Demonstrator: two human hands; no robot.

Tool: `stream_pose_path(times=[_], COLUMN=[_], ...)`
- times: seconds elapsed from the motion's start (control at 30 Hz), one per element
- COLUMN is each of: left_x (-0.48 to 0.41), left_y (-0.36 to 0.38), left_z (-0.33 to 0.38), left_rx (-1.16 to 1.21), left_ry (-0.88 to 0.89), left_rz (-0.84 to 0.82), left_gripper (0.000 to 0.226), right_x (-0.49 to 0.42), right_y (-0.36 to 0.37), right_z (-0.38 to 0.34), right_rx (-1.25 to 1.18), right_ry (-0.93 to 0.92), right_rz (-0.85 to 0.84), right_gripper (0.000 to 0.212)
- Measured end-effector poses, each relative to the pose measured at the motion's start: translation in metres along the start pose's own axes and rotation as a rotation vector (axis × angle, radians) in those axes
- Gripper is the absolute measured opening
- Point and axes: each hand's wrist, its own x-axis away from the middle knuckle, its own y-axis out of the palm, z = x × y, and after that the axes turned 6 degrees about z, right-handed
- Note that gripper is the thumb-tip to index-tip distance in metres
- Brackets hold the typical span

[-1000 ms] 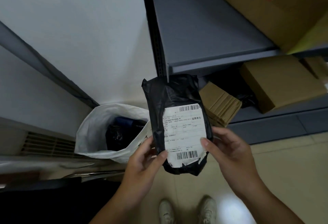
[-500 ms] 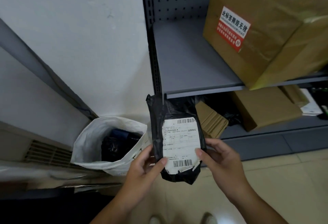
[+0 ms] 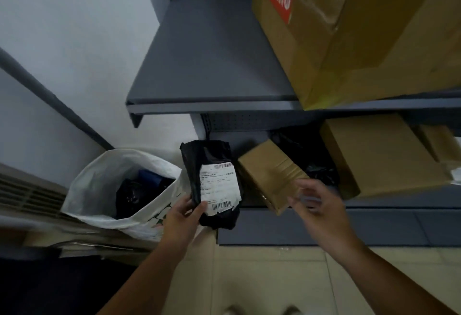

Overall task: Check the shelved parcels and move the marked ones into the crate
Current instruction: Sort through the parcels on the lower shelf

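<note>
A black plastic parcel (image 3: 207, 162) with a white shipping label and barcodes stands upright in front of the lower shelf. My left hand (image 3: 183, 214) grips its lower left edge, thumb on the label. My right hand (image 3: 316, 205) is off the parcel, blurred, fingers spread and holding nothing, just in front of a small brown cardboard box (image 3: 269, 170) on the bottom shelf. A white sack (image 3: 99, 182) to the left on the floor holds dark parcels. No crate shows.
Grey metal shelving (image 3: 212, 105) fills the upper right. A big cardboard box (image 3: 361, 35) with a red sticker sits on the middle shelf, a flat brown box (image 3: 379, 155) and black bags below. A wall vent (image 3: 25, 195) is at left, tiled floor (image 3: 269, 279) beneath.
My right hand has let go of the black parcel and moved right toward the small brown box. The left hand alone holds the parcel now. The view has shifted closer to the shelves.
</note>
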Motion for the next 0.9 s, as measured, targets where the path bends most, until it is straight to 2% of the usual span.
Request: stream_pose_path(times=[0.13,0.3,0.43,0.5,0.53,0.6,0.63,0.7,0.8,0.9], left_x=[-0.034,-0.054,-0.057,-0.057,-0.054,-0.037,-0.025,-0.005,0.008,0.015], left_y=[0.029,0.047,0.043,0.037,0.036,0.041,0.048,0.068,0.097,0.115], left_z=[-0.018,-0.028,-0.025,-0.025,-0.025,-0.024,-0.021,-0.018,-0.026,-0.030], left_rx=[-0.028,-0.164,-0.205,-0.227,-0.304,-0.393,-0.363,-0.302,-0.267,-0.241], left_ry=[-0.021,0.028,-0.013,-0.017,0.038,0.238,0.340,0.423,0.386,0.299], left_rz=[0.042,0.019,0.032,0.124,0.190,0.269,0.241,0.086,-0.145,-0.241], left_gripper=[0.023,0.017,0.018,0.035,0.045,0.045,0.039,0.034,0.043,0.050], right_x=[-0.047,-0.078,-0.075,-0.070,-0.068,-0.063,-0.063,-0.062,-0.059,-0.057], right_y=[-0.008,-0.002,0.013,0.019,0.021,0.026,0.027,0.027,0.026,0.023], right_z=[0.027,0.061,0.082,0.085,0.083,0.081,0.081,0.079,0.074,0.071], right_rx=[0.126,0.089,0.166,0.158,0.142,0.103,0.085,0.051,-0.008,-0.061], right_ry=[-0.037,0.139,0.200,0.188,0.183,0.191,0.200,0.217,0.248,0.253], right_rz=[0.021,0.102,0.056,0.090,0.109,0.122,0.116,0.099,0.089,0.079], right_gripper=[0.045,0.068,0.068,0.065,0.064,0.063,0.061,0.055,0.040,0.025])
